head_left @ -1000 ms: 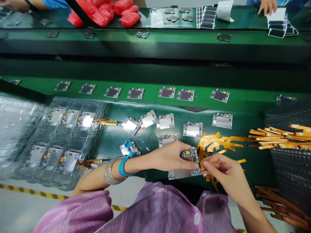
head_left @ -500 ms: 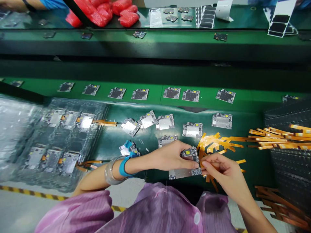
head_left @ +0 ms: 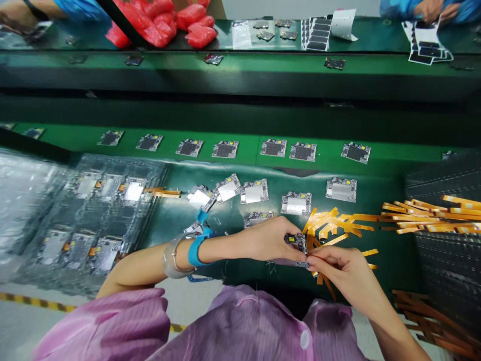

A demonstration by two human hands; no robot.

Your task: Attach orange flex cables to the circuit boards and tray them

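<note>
"Circuit board [head_left: 296,241]: where is it held?"

"Above the near edge of the green table [head_left: 379,195], tilted. It is gripped between the thumb and fingers of the left hand [head_left: 268,238]."

"And the right hand [head_left: 336,265]?"

"Its thumb and forefinger are pinched together at the board's right edge. What is caught between them is hidden."

"What is seen around them?"

"Loose orange strips [head_left: 328,220] are heaped just beyond the right hand. Behind the hands, silver-faced boards [head_left: 254,192] are scattered on the table."

"Farther out?"

"To the left, six boards are held in a clear plastic tray [head_left: 107,213]. To the right, more orange strips [head_left: 432,215] are laid on a black stack [head_left: 447,175]. Dark-faced boards [head_left: 225,149] are spaced along the green belt [head_left: 248,150]. At the far right, printed sheets [head_left: 428,45] are touched by another person's hands [head_left: 432,10]."
</note>
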